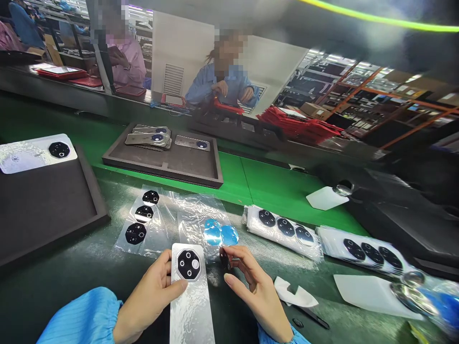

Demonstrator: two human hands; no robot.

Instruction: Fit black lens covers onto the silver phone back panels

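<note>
My left hand [149, 292] grips a silvery phone back cover [191, 310] along its left edge, thumb on its face. An octagonal black camera plate [188, 265] with several ringed holes sits at the cover's upper end. Just to the right, my right hand [253, 286] pinches a small black lens piece [225, 259], tilted nearly edge-on and apart from the cover. Beyond my hands lies a clear film sheet bearing round blue stickers [220, 232]. Beside it on the left, another clear sheet carries three black lens pieces [135, 233].
A dark tray [165, 165] holds more phone covers; another tray [43, 210] stands left, a cover [36, 153] across it. Bagged lens stacks [287, 229] lie right, near white scraps [296, 294] and a black tool [315, 317]. Co-workers [229, 86] sit beyond the bench.
</note>
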